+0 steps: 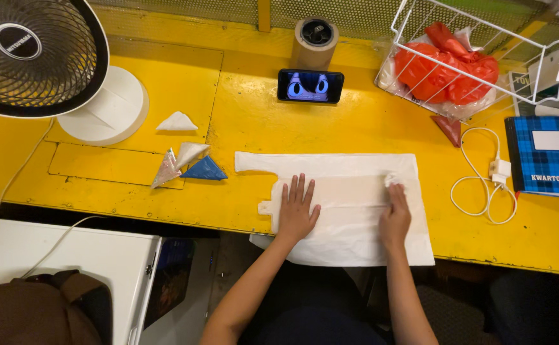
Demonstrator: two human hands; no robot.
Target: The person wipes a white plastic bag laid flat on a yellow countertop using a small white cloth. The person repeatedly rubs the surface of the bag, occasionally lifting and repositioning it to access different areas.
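**Risk notes: white plastic bag flattened at the table edge**

Your left hand (pixel 296 214) lies flat on the white plastic bag (pixel 346 211), fingers spread wide and holding nothing. Your right hand (pixel 395 217) presses palm-down at the bag's 3 o'clock side. Its fingers are together and curled over a small bunched bit of the film; whether they pinch it cannot be told.

The bag lies spread across the near edge of the yellow table (pixel 369 131), handles toward 9 o'clock. Its near margin hangs past the edge at 6 o'clock.

Likely faults, judged from this layout:

1. Slip toward you. The overhanging margin has no support. If you lift both palms together, the film may slide off the edge.
2. Air lift. The fan (pixel 30 54) stands at 10 o'clock. If it is running, which cannot be told, the draught may raise any unpinned flap.
3. Skewed crease. The bunched film under your right fingers may fold in crooked if you press it flat without smoothing it.
4. Scattered pieces. The small folded triangles (pixel 187 163) at 9 to 10 o'clock lie loose; a sweeping left forearm could knock them.
5. Snagged lead. The white cable (pixel 481 188) coils at 3 o'clock near the bag. A wide right-hand stroke could catch it.

Farther off, the phone (pixel 310 85) at 12 o'clock and the wire basket (pixel 477 61) of red bags at 1 o'clock sit well apart from your hands.
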